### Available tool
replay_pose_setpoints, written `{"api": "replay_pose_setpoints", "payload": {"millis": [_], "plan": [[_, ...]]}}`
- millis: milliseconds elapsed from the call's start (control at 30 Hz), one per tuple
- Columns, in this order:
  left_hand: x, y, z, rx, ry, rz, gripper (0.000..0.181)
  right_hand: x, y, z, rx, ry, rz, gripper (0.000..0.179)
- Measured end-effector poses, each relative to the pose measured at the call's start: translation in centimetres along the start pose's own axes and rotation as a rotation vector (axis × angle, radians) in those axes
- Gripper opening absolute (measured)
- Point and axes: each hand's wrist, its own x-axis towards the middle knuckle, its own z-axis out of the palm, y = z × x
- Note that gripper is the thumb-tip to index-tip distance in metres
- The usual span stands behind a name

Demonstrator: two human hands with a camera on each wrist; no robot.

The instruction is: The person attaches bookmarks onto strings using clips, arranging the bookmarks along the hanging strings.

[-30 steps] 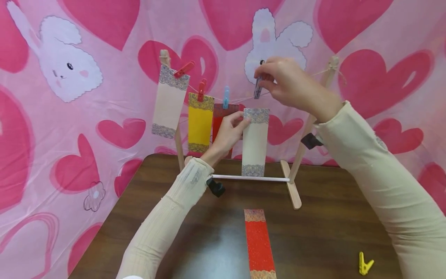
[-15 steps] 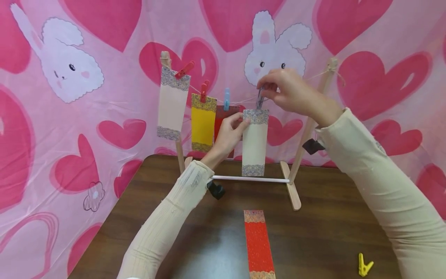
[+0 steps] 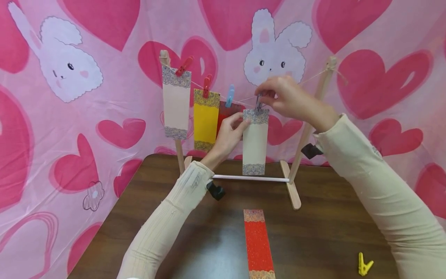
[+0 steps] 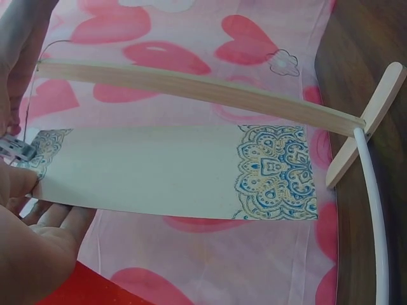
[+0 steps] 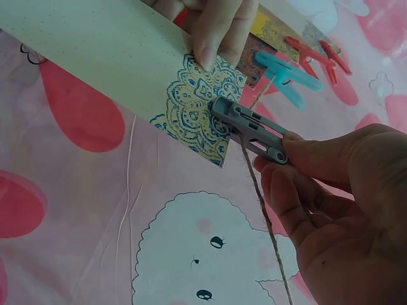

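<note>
A cream card (image 3: 255,145) with blue lace-patterned ends hangs upright at the string (image 5: 262,190). My left hand (image 3: 228,135) pinches its upper left edge between thumb and fingers. Above it, my right hand (image 3: 283,97) pinches a grey clothespin (image 5: 251,130) whose tip lies over the card's patterned top edge in the right wrist view. To the left, a light blue clothespin (image 3: 230,96) holds a dark red card (image 3: 226,110), partly hidden by my left hand. Red clothespins hold a yellow card (image 3: 206,122) and another cream card (image 3: 176,102) further left.
The wooden stand (image 3: 290,170) has a white crossbar (image 3: 249,178) low between its posts. A red card (image 3: 259,246) lies on the brown table (image 3: 313,232), with a yellow clothespin (image 3: 364,264) near the front right. A pink heart-patterned cloth (image 3: 118,97) hangs behind.
My right hand has lowered the grey clothespin from above the cream card onto its top edge. The cards hanging on the left have swung slightly to the right. My left hand stays on the card.
</note>
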Motion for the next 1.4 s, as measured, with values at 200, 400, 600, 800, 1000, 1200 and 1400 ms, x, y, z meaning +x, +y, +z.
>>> {"api": "replay_pose_setpoints", "payload": {"millis": [200, 400, 600, 800, 1000, 1200, 1400], "plan": [[0.0, 0.2, 0.0, 0.025, -0.013, -0.016, 0.027, -0.2, -0.1, 0.0, -0.007, -0.005, 0.006, 0.022], [-0.9, -0.4, -0.4, 0.090, -0.006, -0.039, 0.027, -1.4, -0.4, 0.7, -0.046, 0.030, 0.017, 0.037], [-3.3, -1.5, -1.6, 0.117, -0.003, -0.053, 0.029, -4.5, -0.8, 1.6, -0.093, 0.240, -0.097, 0.049], [-6.0, -2.0, -2.8, 0.130, -0.043, -0.069, 0.028, -8.7, -0.7, 3.1, -0.118, 0.369, -0.168, 0.039], [-8.0, -1.9, -3.3, 0.205, -0.073, -0.072, 0.026, -11.7, -0.6, 4.3, -0.079, 0.361, -0.133, 0.032], [-10.2, 1.1, -2.6, 0.286, -0.115, -0.096, 0.030, -14.4, -0.8, 5.1, -0.058, 0.343, -0.083, 0.035], [-12.0, 1.3, -2.3, 0.312, -0.090, -0.068, 0.027, -18.4, -0.7, 6.5, -0.058, 0.338, -0.010, 0.033]]}}
